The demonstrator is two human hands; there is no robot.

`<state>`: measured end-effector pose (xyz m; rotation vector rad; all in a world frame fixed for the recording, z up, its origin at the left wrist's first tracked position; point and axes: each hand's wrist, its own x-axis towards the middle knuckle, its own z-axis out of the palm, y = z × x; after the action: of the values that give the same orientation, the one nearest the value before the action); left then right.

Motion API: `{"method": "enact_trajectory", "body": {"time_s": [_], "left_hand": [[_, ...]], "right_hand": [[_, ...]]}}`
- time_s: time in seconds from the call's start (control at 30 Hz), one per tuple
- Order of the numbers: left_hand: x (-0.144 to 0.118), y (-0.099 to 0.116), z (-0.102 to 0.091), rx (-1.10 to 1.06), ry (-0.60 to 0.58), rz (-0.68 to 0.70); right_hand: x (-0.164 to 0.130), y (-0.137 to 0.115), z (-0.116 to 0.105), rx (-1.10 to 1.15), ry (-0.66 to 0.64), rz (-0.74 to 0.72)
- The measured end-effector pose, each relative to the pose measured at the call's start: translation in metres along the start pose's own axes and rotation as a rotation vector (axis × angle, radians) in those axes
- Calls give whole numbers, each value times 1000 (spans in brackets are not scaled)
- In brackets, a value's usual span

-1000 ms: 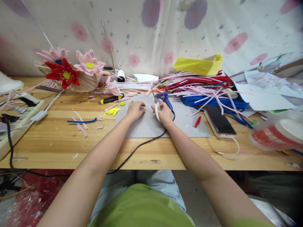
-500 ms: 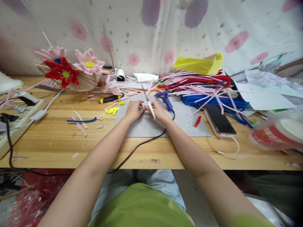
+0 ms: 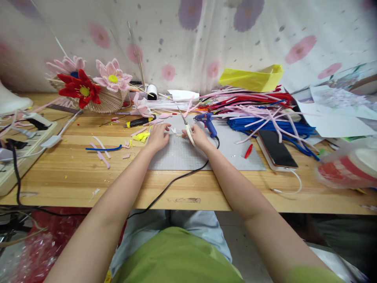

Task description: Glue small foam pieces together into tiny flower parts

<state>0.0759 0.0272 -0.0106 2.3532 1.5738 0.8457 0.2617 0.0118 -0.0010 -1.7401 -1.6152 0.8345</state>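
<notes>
My right hand (image 3: pixel 198 137) grips white-handled scissors (image 3: pixel 186 126) over the grey cutting mat (image 3: pixel 229 155), the blades pointing up and left. My left hand (image 3: pixel 157 137) rests on the mat's left part, fingers spread toward a small pale scrap (image 3: pixel 174 131) lying between the two hands. I cannot tell whether the left fingers touch it. A blue glue gun (image 3: pixel 207 122) lies just right of my right hand, its black cord (image 3: pixel 173 181) running off the table's front edge.
Pink, red and blue pipe cleaners (image 3: pixel 259 114) are heaped at the back right beside a black phone (image 3: pixel 277 143). Red and pink chenille flowers (image 3: pixel 85 84) stand in a basket at the back left. A power strip (image 3: pixel 20 147) sits at the left edge, a tape roll (image 3: pixel 344 167) at the right.
My right hand swung the scissors from near the glue gun toward the left hand, blades now pointing up-left. My left hand slid slightly left and opened its fingers. The view shifted a little.
</notes>
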Motion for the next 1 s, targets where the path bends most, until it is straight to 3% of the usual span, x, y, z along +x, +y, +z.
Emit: {"method": "enact_trajectory", "body": {"time_s": [0.2, 0.3, 0.5, 0.67, 0.83, 1.0], "left_hand": [[-3, -11, -6, 43, 37, -152], [-3, -9, -6, 39, 22, -159], [-8, -3, -6, -70, -46, -104], [-10, -5, -11, -107, -142, -32], [-5, -17, -23, 13, -136, -110], [1, -19, -29, 131, -132, -79]], "right_hand": [[-3, 4, -2, 167, 62, 51], [-7, 0, -3, 282, 63, 80], [-7, -20, 7, 569, -241, 88], [-1, -29, 13, 500, -207, 149], [5, -28, 6, 418, -237, 207], [13, -20, -1, 400, -231, 224]]}}
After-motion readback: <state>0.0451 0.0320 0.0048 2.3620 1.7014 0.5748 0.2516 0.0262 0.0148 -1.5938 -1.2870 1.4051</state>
